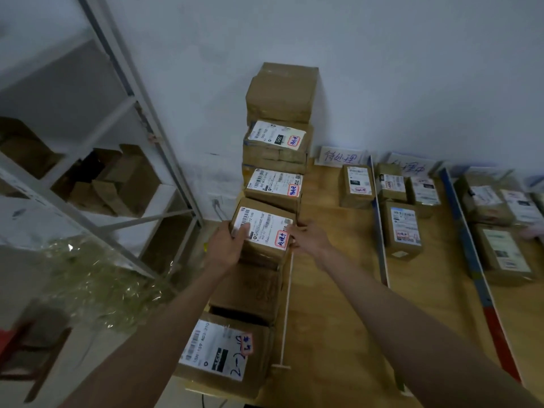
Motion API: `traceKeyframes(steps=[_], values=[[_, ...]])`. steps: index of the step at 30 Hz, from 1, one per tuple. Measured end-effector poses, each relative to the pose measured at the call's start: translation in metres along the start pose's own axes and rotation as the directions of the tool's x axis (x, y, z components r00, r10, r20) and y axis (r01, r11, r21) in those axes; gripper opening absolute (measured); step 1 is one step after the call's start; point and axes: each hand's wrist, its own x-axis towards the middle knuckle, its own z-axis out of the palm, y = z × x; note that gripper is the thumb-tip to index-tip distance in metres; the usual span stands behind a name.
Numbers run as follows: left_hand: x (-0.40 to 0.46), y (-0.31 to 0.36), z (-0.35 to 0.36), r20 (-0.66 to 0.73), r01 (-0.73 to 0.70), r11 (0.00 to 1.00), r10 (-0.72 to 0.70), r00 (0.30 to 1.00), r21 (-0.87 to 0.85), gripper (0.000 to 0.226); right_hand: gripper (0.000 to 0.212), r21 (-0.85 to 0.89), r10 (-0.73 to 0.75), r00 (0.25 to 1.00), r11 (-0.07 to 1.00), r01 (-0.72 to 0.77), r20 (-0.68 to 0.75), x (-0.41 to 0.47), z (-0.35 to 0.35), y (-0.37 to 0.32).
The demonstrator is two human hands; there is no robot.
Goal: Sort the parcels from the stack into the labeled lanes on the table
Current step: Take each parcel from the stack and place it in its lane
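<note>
A row of stacked cardboard parcels (276,184) runs along the table's left edge, up to the wall. I hold one brown parcel (265,228) with a white shipping label and a red-framed sticker. My left hand (228,247) grips its left side, thumb on the label. My right hand (309,237) holds its right edge. Beyond it lie several labelled parcels, and a plain tall box (281,92) leans on the wall. Handwritten lane signs (340,156) stand at the back of the wooden table (332,290).
Thin dividers (379,231) split the table into lanes; the first holds one parcel (356,185), the others several. Another labelled parcel (223,353) sits nearest me. A metal shelf rack (97,160) with boxes stands at left, crinkled plastic (91,278) below it.
</note>
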Motion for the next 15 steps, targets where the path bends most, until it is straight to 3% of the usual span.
traceKeyframes(steps=[6, 10, 15], values=[[-0.003, 0.008, -0.025, 0.049, -0.103, 0.994, 0.105, 0.993, -0.037, 0.05, 0.063, -0.041, 0.034, 0.987, 0.999, -0.028, 0.159, -0.028, -0.016, -0.008], [-0.005, 0.025, -0.049, 0.156, -0.227, 0.973, 0.218, 0.963, 0.043, 0.048, 0.054, -0.166, -0.003, 0.981, 0.985, 0.037, 0.196, -0.055, -0.027, -0.015], [-0.018, 0.048, -0.06, 0.309, -0.323, 0.944, 0.29, 0.906, 0.061, 0.038, 0.044, -0.143, -0.015, 0.972, 0.989, 0.05, 0.235, -0.087, -0.033, -0.014]])
